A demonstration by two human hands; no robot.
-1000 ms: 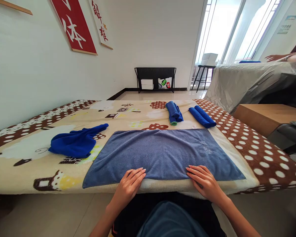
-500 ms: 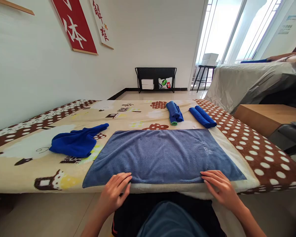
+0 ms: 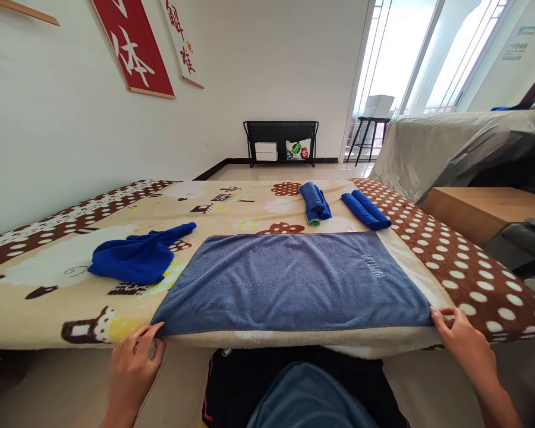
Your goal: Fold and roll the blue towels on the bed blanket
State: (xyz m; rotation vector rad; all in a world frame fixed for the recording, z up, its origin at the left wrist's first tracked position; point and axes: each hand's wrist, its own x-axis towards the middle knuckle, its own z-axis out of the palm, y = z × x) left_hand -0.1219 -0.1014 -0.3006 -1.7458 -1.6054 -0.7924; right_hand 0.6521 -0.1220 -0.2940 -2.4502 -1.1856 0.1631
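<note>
A grey-blue towel [image 3: 289, 279] lies spread flat on a patterned blanket [image 3: 49, 279] covering the bed in front of me. My left hand [image 3: 131, 371] pinches the towel's near left corner. My right hand [image 3: 466, 348] pinches its near right corner. Both hands sit at the bed's front edge, far apart.
A crumpled bright blue cloth [image 3: 136, 258] lies left of the towel. Two rolled blue towels [image 3: 314, 203] [image 3: 365, 211] lie at the far side. A wooden table [image 3: 481, 208] and a grey-covered bed [image 3: 446, 145] stand to the right. A black shelf [image 3: 280, 142] is by the far wall.
Both hands slid outward along the towel's near edge, from its middle to its two corners, and closed on them. The other person's arm at the far right has left the view.
</note>
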